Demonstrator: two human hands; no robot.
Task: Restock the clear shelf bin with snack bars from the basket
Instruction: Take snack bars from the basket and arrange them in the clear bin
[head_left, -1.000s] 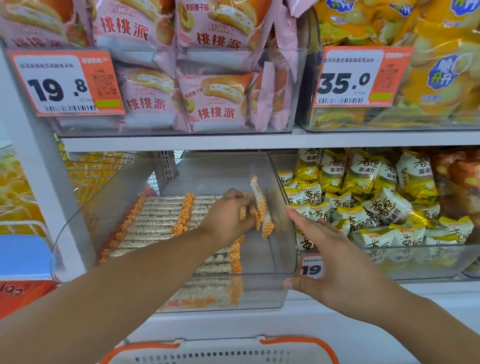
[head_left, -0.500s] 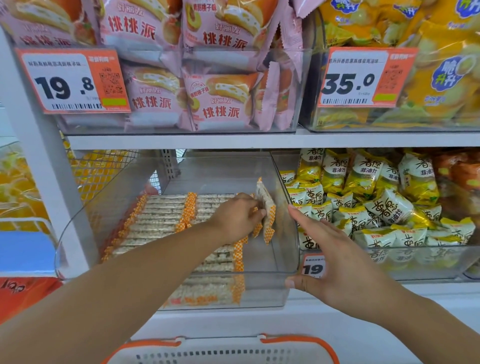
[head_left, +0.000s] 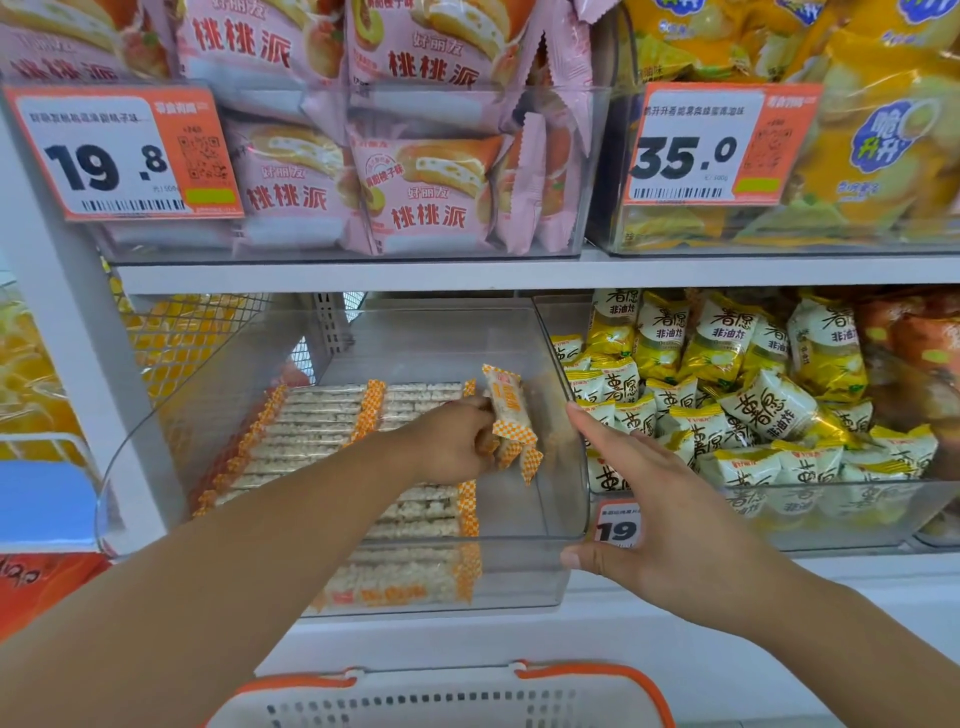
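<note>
Two rows of bars (head_left: 332, 436) already lie flat in the bin (head_left: 550, 571), leaving its right side unfilled. The left hand (head_left: 452, 441) grips several bars (head_left: 511, 415) upright over that gap. The right hand (head_left: 670, 519), fingers straight, braces the bin's right wall. The basket (head_left: 441, 696) contents are hidden, so remaining stock cannot be judged.

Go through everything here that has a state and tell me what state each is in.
Left hand: holding snack bars inside the bin.
Right hand: fingers straight, against the bin's right front corner.
Clear bin: partly filled, bars lying in rows.
Basket: below, contents hidden.
</note>
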